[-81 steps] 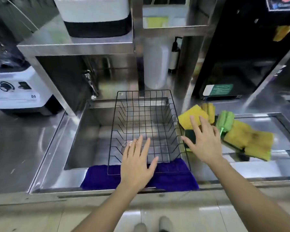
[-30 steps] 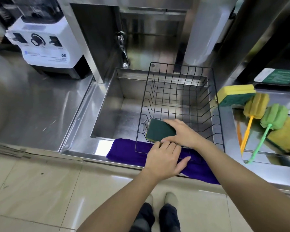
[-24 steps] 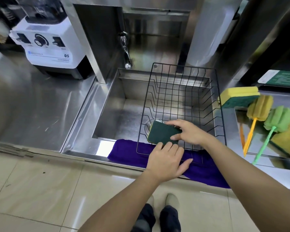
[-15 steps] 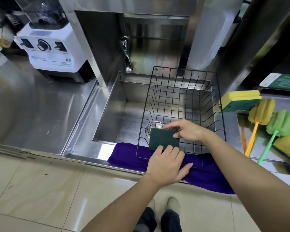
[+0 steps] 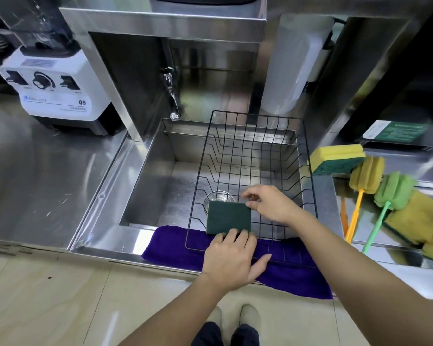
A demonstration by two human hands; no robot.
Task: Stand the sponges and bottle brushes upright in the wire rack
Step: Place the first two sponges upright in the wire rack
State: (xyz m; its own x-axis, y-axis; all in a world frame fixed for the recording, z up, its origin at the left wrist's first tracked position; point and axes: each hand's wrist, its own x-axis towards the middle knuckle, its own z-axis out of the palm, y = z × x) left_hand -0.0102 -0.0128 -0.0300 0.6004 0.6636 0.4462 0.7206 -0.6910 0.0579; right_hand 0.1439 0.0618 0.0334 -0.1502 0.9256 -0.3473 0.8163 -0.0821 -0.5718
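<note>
the step in hand is seating the first green scouring sponge [image 5: 228, 217] on edge at the front of the black wire rack [image 5: 258, 136], which sits in the steel sink [image 5: 145, 181] with its near rail on a purple cloth [image 5: 170, 248]. to do it well, keep the sponge's flat face toward the front rail and press its lower edge down between two of the rack's wires, so it stands when let go rather than flopping back. ease the fingers off one hand at a time and check that it holds.

the right hand [image 5: 273, 202] pinches the sponge's upper right corner, its grip closed on it with thumb and fingers. the left hand [image 5: 231, 258] lies flat, fingers spread, over the front rail; its fingertips [image 5: 233, 234] touch the sponge's lower edge, steadying rather than clasping, though whether they press the sponge or only the wire is hard to tell.

on the desk to the right wait a yellow-and-green sponge [image 5: 338, 158], a yellow bottle brush [image 5: 365, 173], a green bottle brush [image 5: 393, 189] and more yellow sponges [image 5: 420, 221], well apart from both hands.
</note>
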